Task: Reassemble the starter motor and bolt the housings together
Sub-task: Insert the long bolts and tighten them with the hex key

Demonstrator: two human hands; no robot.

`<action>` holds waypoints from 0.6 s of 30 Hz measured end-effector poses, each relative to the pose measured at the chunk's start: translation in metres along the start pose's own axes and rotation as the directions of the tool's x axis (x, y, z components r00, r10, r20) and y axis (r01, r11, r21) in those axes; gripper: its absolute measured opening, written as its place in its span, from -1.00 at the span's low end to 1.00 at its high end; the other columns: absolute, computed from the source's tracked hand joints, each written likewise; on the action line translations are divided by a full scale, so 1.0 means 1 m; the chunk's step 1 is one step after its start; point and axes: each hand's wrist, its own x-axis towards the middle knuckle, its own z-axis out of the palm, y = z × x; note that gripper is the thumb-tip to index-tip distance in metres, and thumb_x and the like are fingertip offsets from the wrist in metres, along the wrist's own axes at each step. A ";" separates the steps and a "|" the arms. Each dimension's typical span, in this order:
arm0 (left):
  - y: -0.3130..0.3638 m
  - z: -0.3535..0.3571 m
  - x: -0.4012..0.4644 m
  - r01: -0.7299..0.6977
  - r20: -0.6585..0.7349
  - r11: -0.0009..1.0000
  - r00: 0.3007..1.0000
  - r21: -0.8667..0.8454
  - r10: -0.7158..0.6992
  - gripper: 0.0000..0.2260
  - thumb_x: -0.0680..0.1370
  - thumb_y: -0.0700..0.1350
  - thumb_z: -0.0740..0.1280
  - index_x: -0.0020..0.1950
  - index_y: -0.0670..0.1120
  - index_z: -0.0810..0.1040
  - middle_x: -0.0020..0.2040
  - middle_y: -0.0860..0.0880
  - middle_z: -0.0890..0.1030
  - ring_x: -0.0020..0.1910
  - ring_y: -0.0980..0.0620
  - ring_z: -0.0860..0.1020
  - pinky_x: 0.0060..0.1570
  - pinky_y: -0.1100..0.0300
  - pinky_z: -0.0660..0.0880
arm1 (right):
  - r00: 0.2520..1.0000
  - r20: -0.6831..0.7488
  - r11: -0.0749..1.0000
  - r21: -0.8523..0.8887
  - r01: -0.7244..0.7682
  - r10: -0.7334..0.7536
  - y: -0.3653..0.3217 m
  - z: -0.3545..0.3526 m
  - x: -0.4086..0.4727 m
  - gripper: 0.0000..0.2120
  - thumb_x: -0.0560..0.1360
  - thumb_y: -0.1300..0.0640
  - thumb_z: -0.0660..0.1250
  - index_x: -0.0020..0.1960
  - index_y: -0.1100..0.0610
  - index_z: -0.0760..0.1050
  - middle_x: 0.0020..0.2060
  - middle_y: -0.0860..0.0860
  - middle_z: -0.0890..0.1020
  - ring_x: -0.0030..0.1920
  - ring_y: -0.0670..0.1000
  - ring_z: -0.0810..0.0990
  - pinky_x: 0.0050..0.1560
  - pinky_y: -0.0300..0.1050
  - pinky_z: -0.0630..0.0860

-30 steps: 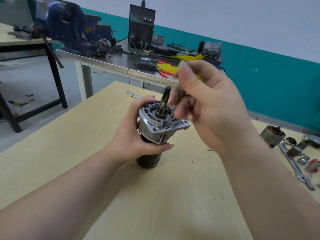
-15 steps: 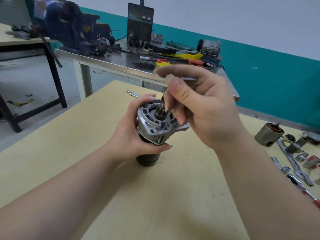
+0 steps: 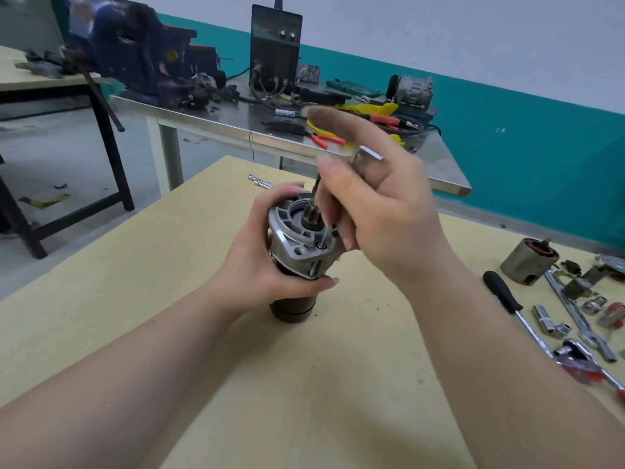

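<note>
The starter motor (image 3: 295,253) stands upright on the wooden table (image 3: 135,265), its grey aluminium housing on top and its black body below. My left hand (image 3: 260,265) grips it around the housing from the left. A toothed pinion (image 3: 309,216) sticks up from the housing's middle. My right hand (image 3: 372,211) pinches a small L-shaped hex key (image 3: 367,152); the key's long end runs down into a bolt (image 3: 320,245) at the housing's front right flange. The forefinger is lifted and blurred.
Loose parts and tools lie on the table at right: a cylindrical housing (image 3: 527,260), a black-handled screwdriver (image 3: 507,299), sockets and a ratchet (image 3: 581,363). A steel bench (image 3: 236,126) behind carries a vise, a welder and pliers. A small metal pin (image 3: 259,182) lies beyond the motor.
My right hand has turned on the hex key, its forefinger lifting up and away. The left hand keeps its grip on the motor, which has stayed put.
</note>
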 end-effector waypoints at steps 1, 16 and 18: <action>0.000 0.001 0.001 0.006 0.002 1.000 1.000 0.001 -0.006 -0.05 0.28 -0.10 0.76 0.53 0.01 0.31 0.41 0.04 0.51 0.41 -0.08 0.57 0.37 0.12 0.52 | 1.000 0.030 0.998 -0.064 0.000 0.002 0.000 -0.002 0.002 -0.71 0.73 0.27 0.21 0.42 0.11 0.48 -0.41 0.17 0.50 -0.48 -0.13 0.46 -0.41 -0.31 0.40; 0.000 0.013 -0.005 0.090 -0.163 0.992 0.984 0.083 -0.076 -0.08 0.26 -0.07 0.77 0.51 0.00 0.35 0.42 -0.04 0.53 0.43 -0.16 0.55 0.41 -0.03 0.53 | 0.987 0.132 0.971 -0.232 -0.059 0.091 -0.015 -0.020 0.005 -0.67 0.71 -0.15 0.19 0.31 -0.01 0.57 -0.25 0.10 0.65 -0.39 0.09 0.63 -0.37 -0.26 0.46; 0.001 0.013 -0.004 0.073 -0.139 0.991 0.989 0.113 -0.056 -0.07 0.26 -0.06 0.77 0.52 -0.04 0.36 0.43 -0.04 0.50 0.43 -0.16 0.55 0.42 -0.05 0.52 | 0.998 0.056 0.931 -0.364 0.006 0.015 -0.019 -0.023 0.013 -0.62 0.74 -0.06 0.19 0.05 0.15 0.67 -0.33 0.10 0.67 -0.43 0.07 0.61 -0.41 -0.20 0.45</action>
